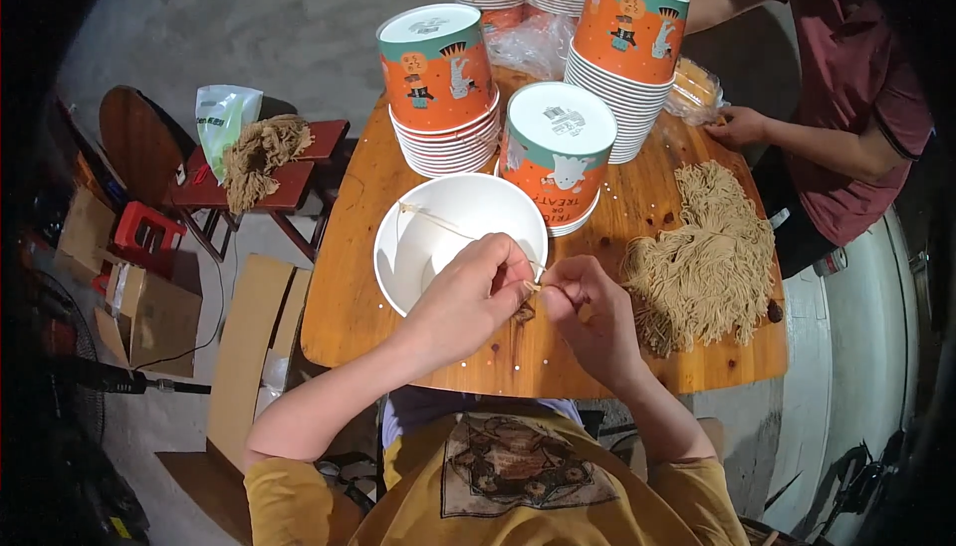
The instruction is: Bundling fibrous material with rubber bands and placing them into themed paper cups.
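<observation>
A white paper bucket (392, 265) lies at the near edge of the wooden table, its open mouth towards me. Across its inside runs a tan twine cord (438, 221), reaching the rim by my hands. My left hand (466, 285) is closed in a pinch on the cord in front of the bucket's right rim. Facing it, my right hand (597, 319) pinches the same cord, fingertips close to the left ones. The exact shape of the cord between the fingers is partly hidden. Right of my right hand lies a big heap of tan cords (705, 262).
Orange-and-green buckets stand upside down in a left stack (438, 88), a middle one (560, 152) and a tall right stack (625, 58). At the right, a co-worker's hand (739, 128) touches a clear packet (695, 88). More cords (261, 152) hang on a red stool (321, 139).
</observation>
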The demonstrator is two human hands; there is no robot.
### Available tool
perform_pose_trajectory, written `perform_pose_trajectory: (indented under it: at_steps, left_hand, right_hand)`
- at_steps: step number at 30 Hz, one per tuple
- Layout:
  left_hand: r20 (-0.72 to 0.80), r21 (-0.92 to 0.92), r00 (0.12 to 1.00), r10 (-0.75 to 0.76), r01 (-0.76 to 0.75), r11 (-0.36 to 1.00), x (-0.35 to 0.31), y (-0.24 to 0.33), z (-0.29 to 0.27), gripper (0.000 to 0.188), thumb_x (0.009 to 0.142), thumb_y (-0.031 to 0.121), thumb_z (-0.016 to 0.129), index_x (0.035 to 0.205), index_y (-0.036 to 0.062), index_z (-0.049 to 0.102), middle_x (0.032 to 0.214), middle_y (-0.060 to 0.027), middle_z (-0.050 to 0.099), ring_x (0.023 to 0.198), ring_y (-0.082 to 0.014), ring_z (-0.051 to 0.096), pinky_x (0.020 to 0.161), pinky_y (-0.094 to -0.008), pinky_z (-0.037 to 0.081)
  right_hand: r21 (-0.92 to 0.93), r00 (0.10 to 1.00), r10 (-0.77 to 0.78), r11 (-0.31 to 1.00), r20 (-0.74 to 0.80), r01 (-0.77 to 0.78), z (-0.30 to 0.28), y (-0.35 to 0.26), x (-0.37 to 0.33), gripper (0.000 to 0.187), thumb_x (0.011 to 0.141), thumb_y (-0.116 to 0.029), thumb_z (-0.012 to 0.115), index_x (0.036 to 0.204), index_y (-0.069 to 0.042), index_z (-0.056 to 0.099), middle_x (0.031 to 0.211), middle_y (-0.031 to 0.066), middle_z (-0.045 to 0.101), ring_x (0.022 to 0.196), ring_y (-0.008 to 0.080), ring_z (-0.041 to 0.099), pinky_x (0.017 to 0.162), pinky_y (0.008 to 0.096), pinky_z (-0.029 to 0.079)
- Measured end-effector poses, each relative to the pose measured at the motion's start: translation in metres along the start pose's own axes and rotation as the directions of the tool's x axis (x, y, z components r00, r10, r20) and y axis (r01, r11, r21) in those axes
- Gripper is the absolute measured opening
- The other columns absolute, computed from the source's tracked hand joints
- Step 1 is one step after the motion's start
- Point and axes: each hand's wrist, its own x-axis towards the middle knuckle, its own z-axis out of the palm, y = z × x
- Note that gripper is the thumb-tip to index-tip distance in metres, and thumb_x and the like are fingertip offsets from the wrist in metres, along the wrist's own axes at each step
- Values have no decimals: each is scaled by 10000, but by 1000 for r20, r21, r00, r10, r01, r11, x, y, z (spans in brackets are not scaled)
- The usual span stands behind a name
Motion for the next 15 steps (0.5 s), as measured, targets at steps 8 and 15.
perform_pose_trajectory:
  at_steps: [8,15]
  left_hand:
    - [-27,85,998,58,-55,995,0,-3,2,91,880,61,580,909,28,501,833,-23,528,770,-119,498,716,-267,435]
    - [-66,150,991,114,-103,983,-2,-4,5,96,875,58,575,926,11,509,858,-78,558,780,-175,528,730,-297,445]
  right_hand:
    - [-37,1000,15,999,6,-15,2,-1,2,159,880,-148,616,977,-38,557,795,78,610,651,137,589,603,269,486]
    - [74,1000,-10,997,-15,11,4,8,-3,120,913,-142,564,956,-34,534,785,75,557,616,136,532,570,269,447]
